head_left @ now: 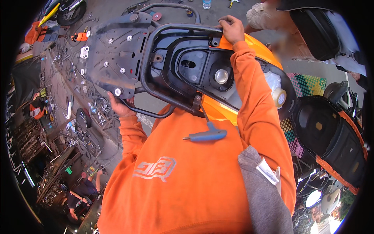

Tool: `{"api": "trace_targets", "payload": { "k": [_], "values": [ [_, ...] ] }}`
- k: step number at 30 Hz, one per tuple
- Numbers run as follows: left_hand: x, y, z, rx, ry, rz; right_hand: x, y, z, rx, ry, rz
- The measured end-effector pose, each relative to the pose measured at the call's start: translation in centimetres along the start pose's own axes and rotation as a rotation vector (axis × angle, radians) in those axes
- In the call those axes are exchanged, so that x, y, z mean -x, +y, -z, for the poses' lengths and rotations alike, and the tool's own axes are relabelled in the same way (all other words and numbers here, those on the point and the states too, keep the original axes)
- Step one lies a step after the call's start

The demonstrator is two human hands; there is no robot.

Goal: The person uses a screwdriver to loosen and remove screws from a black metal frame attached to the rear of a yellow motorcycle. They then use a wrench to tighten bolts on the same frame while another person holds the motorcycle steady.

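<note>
A black metal luggage rack [120, 46] with a slotted flat plate and bent tubes lies over the tail of a motorcycle with orange side panels [212, 107]. My left hand [120, 106] is closed around the rack at the plate's near left corner, fingers partly hidden beneath it. At the far side, my right hand [232, 29] is closed in a pinch by the end of the rack's tube; what lies between the fingertips is hidden. A blue-handled hex key [206, 134] stands with its shaft at the rack's near mounting tab [198, 100], and no hand touches it.
The removed seat [319, 124] lies upside down at the right, by a checkered woven mat [307, 84]. A tape roll [278, 96] sits on the motorcycle. Another person [311, 35] stands at the far right. Tools and metal parts litter the ground at left.
</note>
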State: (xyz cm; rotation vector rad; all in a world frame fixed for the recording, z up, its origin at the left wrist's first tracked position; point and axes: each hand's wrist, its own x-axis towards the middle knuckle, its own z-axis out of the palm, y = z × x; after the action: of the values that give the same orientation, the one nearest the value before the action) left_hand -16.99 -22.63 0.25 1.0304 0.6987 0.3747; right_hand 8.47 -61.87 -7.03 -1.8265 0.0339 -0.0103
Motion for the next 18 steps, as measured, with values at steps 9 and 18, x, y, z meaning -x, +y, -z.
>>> {"api": "trace_targets", "payload": {
  "k": [9, 18],
  "values": [
    [-0.9, -1.5, 2.8, 0.136, 0.135, 0.010, -0.1, 1.0, -0.5, -0.183, 0.050, 0.044],
    [1.4, -2.6, 8.2, 0.092, 0.374, -0.075, 1.5, -0.9, 0.8, 0.450, 0.202, 0.120]
  ]
}}
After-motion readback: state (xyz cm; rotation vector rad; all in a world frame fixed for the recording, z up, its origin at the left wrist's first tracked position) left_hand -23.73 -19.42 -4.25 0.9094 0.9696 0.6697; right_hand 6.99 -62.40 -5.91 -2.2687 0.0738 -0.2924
